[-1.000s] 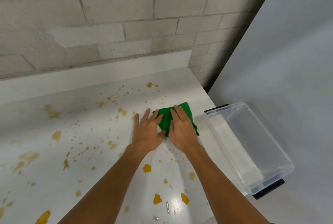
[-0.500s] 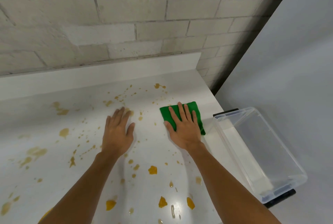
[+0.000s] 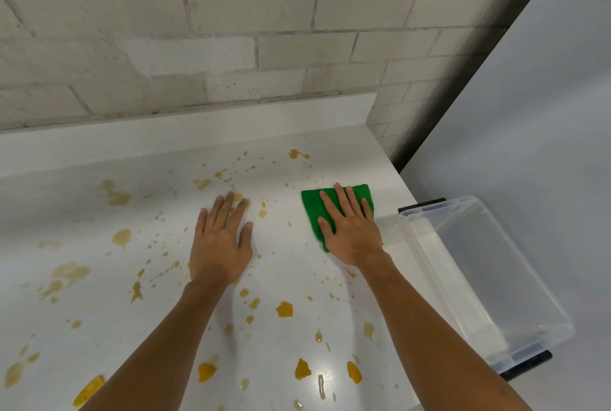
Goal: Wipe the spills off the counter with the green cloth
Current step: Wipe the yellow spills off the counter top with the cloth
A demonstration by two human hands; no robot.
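Since a second ago, her left hand has slid off the green cloth and lies flat, released, on the white counter among yellow spills. Right hand presses the cloth flat, fingers spread, beside a clear bin.
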